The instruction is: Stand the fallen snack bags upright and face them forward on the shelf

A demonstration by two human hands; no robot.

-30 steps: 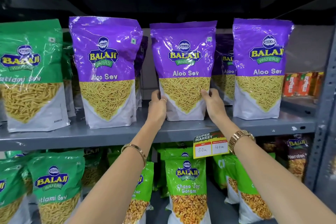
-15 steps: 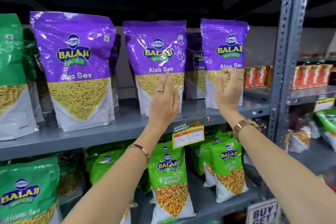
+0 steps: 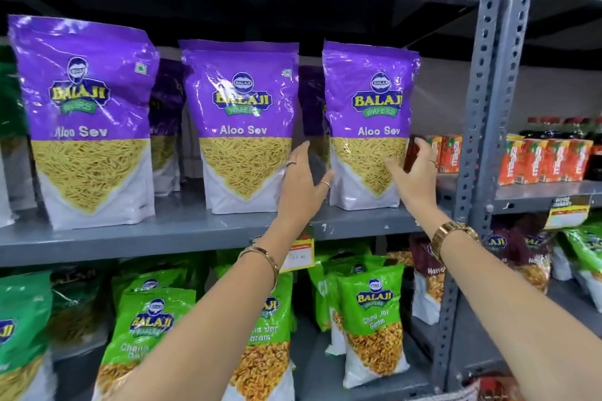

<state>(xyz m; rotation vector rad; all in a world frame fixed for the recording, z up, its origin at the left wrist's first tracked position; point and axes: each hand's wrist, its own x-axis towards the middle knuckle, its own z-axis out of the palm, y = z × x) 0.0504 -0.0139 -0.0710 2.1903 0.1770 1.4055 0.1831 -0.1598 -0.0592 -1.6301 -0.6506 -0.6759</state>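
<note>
Three purple Aloo Sev bags stand upright and face forward on the grey shelf [image 3: 195, 231]: the left bag [image 3: 86, 127], the middle bag [image 3: 242, 130] and the right bag [image 3: 368, 127]. More purple bags stand behind them, mostly hidden. My left hand [image 3: 303, 185] is spread in the gap between the middle and right bags, its fingers near the right bag's left edge. My right hand [image 3: 413, 176] is spread over the right bag's lower right corner, thumb on its front. Neither hand grips anything.
A grey perforated upright post [image 3: 479, 107] bounds the shelf on the right. Orange cartons [image 3: 540, 159] sit beyond it. Green Chana Jor Garam bags [image 3: 374, 319] fill the lower shelf. A price tag [image 3: 298, 254] hangs on the shelf edge.
My hands let go of the middle bag and shifted right to either side of the right bag. The view has panned right.
</note>
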